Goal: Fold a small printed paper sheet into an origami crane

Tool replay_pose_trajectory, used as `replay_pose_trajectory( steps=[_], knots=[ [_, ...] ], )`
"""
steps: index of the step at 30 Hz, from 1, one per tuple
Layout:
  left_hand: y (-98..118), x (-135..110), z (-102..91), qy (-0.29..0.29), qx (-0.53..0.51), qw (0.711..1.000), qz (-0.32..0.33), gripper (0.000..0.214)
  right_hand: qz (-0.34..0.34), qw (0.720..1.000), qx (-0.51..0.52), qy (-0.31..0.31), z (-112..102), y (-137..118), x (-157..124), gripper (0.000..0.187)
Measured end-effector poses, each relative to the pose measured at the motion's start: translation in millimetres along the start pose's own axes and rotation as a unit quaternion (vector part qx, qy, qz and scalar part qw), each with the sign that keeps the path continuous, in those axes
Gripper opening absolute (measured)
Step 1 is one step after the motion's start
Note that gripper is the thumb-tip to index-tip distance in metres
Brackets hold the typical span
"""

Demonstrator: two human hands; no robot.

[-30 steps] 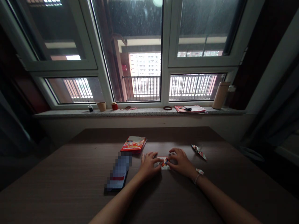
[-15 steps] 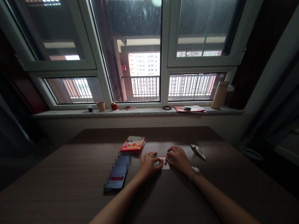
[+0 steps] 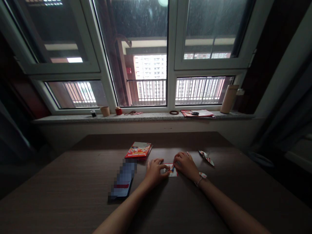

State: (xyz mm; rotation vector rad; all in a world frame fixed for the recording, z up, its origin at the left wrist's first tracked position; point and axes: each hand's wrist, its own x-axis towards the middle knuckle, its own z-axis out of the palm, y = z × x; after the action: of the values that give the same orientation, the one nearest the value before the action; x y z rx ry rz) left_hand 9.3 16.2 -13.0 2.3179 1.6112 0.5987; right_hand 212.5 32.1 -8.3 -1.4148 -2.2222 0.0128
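Note:
A small white printed paper (image 3: 173,173) with red edges and a blue and orange picture lies on the table between my hands. My left hand (image 3: 155,170) is at its left side, with thumb and fingers closed in on the paper. On its right side my right hand (image 3: 186,165) has its curled fingers closed at the paper's upper right edge. The fingers cover part of the paper. A bracelet with a pale ornament (image 3: 202,175) circles my right wrist.
A stack of red printed booklets (image 3: 138,150) and a phone (image 3: 124,178) lie left of my hands. A crumpled wrapper (image 3: 206,158) is on the right. Along the windowsill (image 3: 151,117) stand a paper cup (image 3: 105,111), a red jar (image 3: 118,111) and a flask (image 3: 228,99); scissors (image 3: 195,113) rest on papers.
My right hand has shifted slightly, its fingers now nearer the paper's upper right edge, and more of the blue and orange picture shows. My left hand stays nearly in place.

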Motion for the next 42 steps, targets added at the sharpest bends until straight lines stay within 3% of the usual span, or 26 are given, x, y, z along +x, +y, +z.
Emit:
replay_pose_trajectory(
  steps=[12, 20, 26, 32, 42],
  knots=[
    [-2, 0, 1.3, 0.013, -0.008, 1.0, 0.007, 0.024, 0.026, 0.999, 0.005, 0.022, 6, 3, 1, 0.009],
    [-3, -2, -0.1, 0.008, -0.014, 1.0, 0.027, 0.025, 0.009, 0.994, 0.101, 0.028, 9, 13, -3, 0.021],
    [-11, 1, 4.1, 0.049, -0.031, 0.998, 0.035, 0.025, -0.056, 0.989, 0.133, 0.003, 7, 11, -8, 0.011],
    [-17, 5, 9.7, 0.108, -0.044, 0.993, 0.013, 0.024, -0.042, 0.988, 0.15, 0.005, 9, 10, -11, 0.005],
    [-19, 6, 11.7, 0.114, -0.052, 0.992, 0.016, 0.019, -0.006, 0.983, 0.182, -0.01, 9, 7, -11, 0.016]
  ],
)
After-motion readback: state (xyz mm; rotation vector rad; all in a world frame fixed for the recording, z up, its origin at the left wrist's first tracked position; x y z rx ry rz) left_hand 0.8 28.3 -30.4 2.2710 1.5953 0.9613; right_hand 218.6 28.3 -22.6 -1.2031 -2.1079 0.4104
